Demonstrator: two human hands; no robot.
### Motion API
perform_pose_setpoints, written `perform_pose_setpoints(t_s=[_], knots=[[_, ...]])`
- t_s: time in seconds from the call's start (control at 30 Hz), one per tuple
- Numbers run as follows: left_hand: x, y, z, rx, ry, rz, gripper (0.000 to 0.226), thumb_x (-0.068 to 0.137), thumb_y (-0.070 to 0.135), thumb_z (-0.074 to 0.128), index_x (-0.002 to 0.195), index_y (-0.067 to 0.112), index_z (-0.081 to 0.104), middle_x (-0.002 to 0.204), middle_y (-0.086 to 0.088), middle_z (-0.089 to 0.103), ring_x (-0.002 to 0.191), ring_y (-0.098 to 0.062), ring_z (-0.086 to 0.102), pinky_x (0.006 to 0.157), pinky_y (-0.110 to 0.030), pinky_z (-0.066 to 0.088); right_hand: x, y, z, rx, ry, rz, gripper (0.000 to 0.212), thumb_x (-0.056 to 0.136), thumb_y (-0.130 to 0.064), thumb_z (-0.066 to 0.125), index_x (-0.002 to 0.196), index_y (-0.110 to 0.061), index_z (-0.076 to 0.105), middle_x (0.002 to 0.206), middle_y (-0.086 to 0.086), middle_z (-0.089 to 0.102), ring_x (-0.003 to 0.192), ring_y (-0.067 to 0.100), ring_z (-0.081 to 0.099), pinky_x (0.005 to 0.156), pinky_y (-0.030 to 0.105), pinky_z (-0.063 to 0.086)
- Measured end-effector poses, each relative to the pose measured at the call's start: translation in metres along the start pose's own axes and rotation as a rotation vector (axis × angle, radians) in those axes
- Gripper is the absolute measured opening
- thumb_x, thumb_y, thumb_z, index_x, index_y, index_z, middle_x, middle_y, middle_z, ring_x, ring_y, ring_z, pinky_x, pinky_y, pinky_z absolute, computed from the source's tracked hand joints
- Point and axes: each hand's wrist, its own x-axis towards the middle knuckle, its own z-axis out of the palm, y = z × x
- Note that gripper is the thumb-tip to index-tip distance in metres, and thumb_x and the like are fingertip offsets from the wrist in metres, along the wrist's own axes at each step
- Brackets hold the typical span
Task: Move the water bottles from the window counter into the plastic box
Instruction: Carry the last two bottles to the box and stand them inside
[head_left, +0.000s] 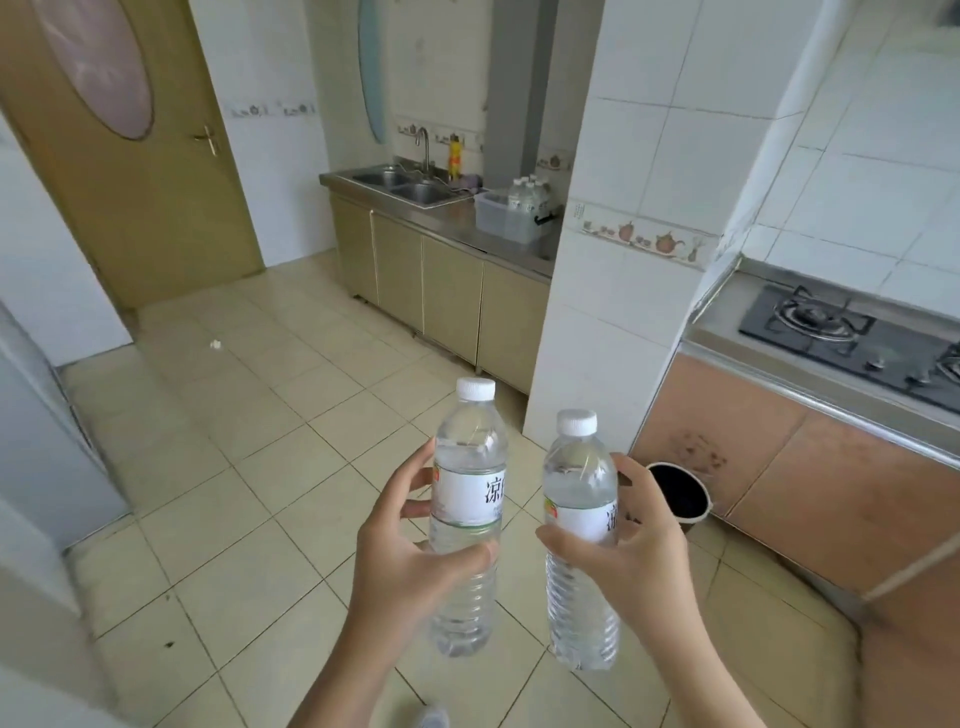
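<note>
Where labels show, 凉 on left bottle (470, 499)

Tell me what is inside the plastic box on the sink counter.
The plastic box already holds several white-capped water bottles standing upright at its right end. Its frosted walls hide their lower parts, so an exact count and anything lower down cannot be seen.

Bottles (525, 193) in box (506, 215) right of sink (402, 186)

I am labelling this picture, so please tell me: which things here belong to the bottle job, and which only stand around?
Job: bottle in the left hand; bottle in the right hand; plastic box holding bottles, on the sink counter.

Around: sink, yellow bottle, gas stove, dark bin, door.
</note>
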Motion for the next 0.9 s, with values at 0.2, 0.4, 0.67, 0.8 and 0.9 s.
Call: perform_pose_setpoints(t_s=[0.2,0.4,0.67,0.8,0.9], knots=[[0.130,-0.020,0.000,-0.017,-0.012,0.004,0.096,0.044,0.013,0.091,0.124,0.052,0.054,0.110,0.028,0.064,0.095,0.000,0.062,0.062,-0.015,0.052,0.112,-0.003,0.061,-0.017,-0.035,0.008,0.080,0.048,-0.033,0.091,0.115,-0.046,0.050,0.099,-0.009,0.069,0.071,0.015,0.069,0.074,0.039,0.057],[0.245,-0.032,0.004,-0.001,-0.039,0.017,0.097,0.050,0.004,0.093,0.126,0.050,0.055,0.111,0.027,0.063,0.096,0.001,0.061,0.062,-0.016,0.052,0.210,-0.008,0.107,-0.021,-0.030,0.018,0.080,0.048,-0.031,0.093,0.114,-0.047,0.050,0.100,-0.012,0.067,0.070,0.016,0.070,0.072,0.043,0.057],[0.375,-0.054,0.022,0.016,-0.010,0.018,0.095,0.052,0.003,0.090,0.128,0.048,0.055,0.112,0.030,0.062,0.096,-0.002,0.061,0.064,-0.017,0.053,0.344,0.001,0.160,-0.016,-0.061,0.036,0.081,0.051,-0.025,0.093,0.112,-0.053,0.047,0.100,-0.016,0.063,0.068,0.004,0.067,0.070,0.034,0.056],[0.448,-0.069,0.034,0.034,0.034,0.019,0.095,0.051,0.005,0.089,0.126,0.053,0.055,0.111,0.029,0.061,0.097,-0.004,0.061,0.066,-0.021,0.056,0.424,0.008,0.191,-0.026,-0.073,-0.006,0.078,0.050,-0.020,0.093,0.092,-0.066,0.046,0.090,-0.021,0.064,0.065,0.013,0.065,0.066,0.029,0.054],[0.509,-0.075,0.043,0.052,0.071,0.015,0.092,0.050,0.009,0.089,0.123,0.056,0.056,0.112,0.029,0.061,0.096,-0.003,0.062,0.068,-0.025,0.058,0.493,0.016,0.214,-0.011,-0.101,-0.005,0.077,0.048,-0.021,0.093,0.096,-0.058,0.046,0.091,-0.018,0.065,0.063,0.009,0.064,0.066,0.030,0.053]])
